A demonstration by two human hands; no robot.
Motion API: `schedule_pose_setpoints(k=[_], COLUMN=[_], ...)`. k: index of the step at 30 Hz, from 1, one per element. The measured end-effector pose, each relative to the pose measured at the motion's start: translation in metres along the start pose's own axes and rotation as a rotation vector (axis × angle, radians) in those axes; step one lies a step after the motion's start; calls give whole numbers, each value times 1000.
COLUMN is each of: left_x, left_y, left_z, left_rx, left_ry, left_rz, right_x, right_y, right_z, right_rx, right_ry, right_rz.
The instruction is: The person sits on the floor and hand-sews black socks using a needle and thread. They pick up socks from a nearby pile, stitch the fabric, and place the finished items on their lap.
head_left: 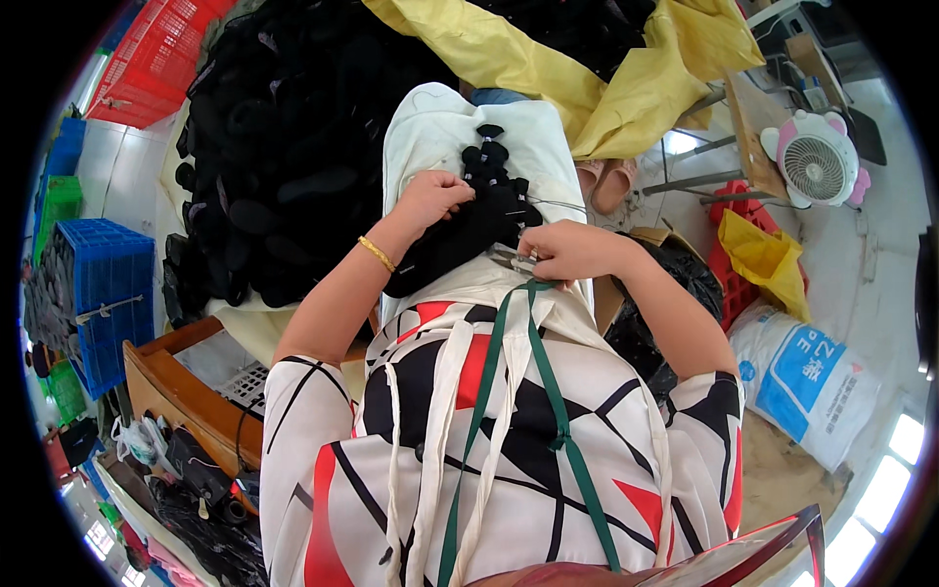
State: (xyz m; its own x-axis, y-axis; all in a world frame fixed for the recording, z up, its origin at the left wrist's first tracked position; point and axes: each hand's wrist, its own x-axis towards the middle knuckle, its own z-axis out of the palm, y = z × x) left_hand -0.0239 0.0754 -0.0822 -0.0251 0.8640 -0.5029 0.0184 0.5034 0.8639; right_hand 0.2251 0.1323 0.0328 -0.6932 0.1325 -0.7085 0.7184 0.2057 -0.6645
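Black knitted socks point(449, 241) lie across the white cloth point(421, 127) on my lap, some bunched in a row with small pale bits among them. My left hand point(437, 199) is closed in a pinch at the left edge of the bunched socks; what sits between its fingertips is too small to make out. My right hand point(572, 251) is curled around small metal scissors point(505, 260), mostly hidden by the fingers, low beside the socks. A green ribbon point(501, 342) runs from there up over my front. Thin dark strands stick out to the right of the socks.
A big heap of black socks point(293, 147) rises at my left, beside a wooden drawer point(176, 386) and a blue crate point(115, 303). Yellow sheeting point(626, 108) hangs ahead. On the right are a white fan point(815, 168), a black bag point(675, 293) and a white-blue sack point(807, 377).
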Motion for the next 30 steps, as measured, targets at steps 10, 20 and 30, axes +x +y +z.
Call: schedule_pose_setpoints(k=[10, 20, 30], left_x=[-2, -3, -3], left_y=[3, 2, 5], left_z=[4, 4, 5], left_rx=[-104, -164, -197], left_ry=[-25, -16, -20], left_rz=[-72, -93, -111], right_x=[14, 52, 66], right_y=[10, -5, 0], right_z=[-10, -12, -9], right_rx=[661, -481, -536], right_ry=[167, 618, 714], right_rz=[-175, -128, -161])
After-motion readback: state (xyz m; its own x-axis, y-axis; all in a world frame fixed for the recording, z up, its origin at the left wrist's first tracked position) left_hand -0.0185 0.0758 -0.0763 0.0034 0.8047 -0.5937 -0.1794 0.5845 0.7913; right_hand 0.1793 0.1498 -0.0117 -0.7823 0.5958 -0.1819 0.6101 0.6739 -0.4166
